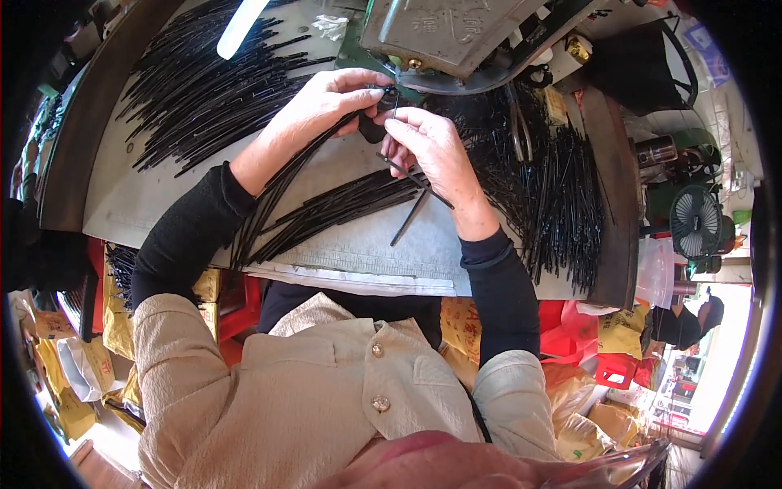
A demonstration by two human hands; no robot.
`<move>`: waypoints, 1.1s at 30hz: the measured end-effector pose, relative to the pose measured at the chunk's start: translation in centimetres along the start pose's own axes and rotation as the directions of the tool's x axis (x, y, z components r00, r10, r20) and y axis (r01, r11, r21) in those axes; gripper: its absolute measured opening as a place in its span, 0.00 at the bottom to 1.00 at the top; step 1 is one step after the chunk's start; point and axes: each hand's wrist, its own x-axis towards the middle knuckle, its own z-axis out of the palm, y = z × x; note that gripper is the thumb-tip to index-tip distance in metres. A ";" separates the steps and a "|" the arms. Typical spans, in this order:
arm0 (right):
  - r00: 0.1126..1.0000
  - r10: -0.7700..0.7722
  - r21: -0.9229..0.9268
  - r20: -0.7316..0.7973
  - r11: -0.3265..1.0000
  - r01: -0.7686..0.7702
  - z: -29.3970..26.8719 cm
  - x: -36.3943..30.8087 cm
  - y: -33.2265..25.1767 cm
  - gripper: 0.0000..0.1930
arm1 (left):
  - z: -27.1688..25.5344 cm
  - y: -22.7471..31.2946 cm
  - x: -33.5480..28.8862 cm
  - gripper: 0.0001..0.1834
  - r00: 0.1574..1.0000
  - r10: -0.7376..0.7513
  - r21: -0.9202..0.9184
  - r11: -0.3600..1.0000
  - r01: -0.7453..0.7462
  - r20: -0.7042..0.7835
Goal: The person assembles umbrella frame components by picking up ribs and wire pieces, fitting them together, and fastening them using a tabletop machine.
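My left hand [338,99] pinches black strips [281,181], ends near machine [440,33]; my right hand [432,148] pinches thin strip [397,104] close by. Both near machine: slip could nip skin. Loose strips [410,218] below right hand could snag, pulling grip askew.

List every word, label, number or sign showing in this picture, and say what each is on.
Machine cover: raised characters, not copied out.
Tabletop, near edge: ruler-like scale, too small to read.
Yellow bag beside the right forearm: red characters, partly hidden, not copied out.
Yellow bag farther right: print too small to read.
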 end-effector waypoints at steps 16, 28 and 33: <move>0.987 -0.157 0.151 -0.011 0.976 0.157 -2.2 0.6 3.0 0.10 | -0.4 -1.6 2.4 0.16 0.970 -0.239 0.265 0.933 0.242 -0.047; 0.979 -0.113 0.077 0.169 0.992 0.101 -1.4 0.1 2.6 0.12 | -1.2 -2.6 2.4 0.13 0.975 -0.201 0.201 0.956 0.216 -0.092; 0.916 -0.054 0.048 0.397 0.998 0.038 -0.6 -0.1 2.6 0.12 | -1.4 -3.9 2.0 0.16 0.983 -0.036 0.301 0.949 0.090 -0.182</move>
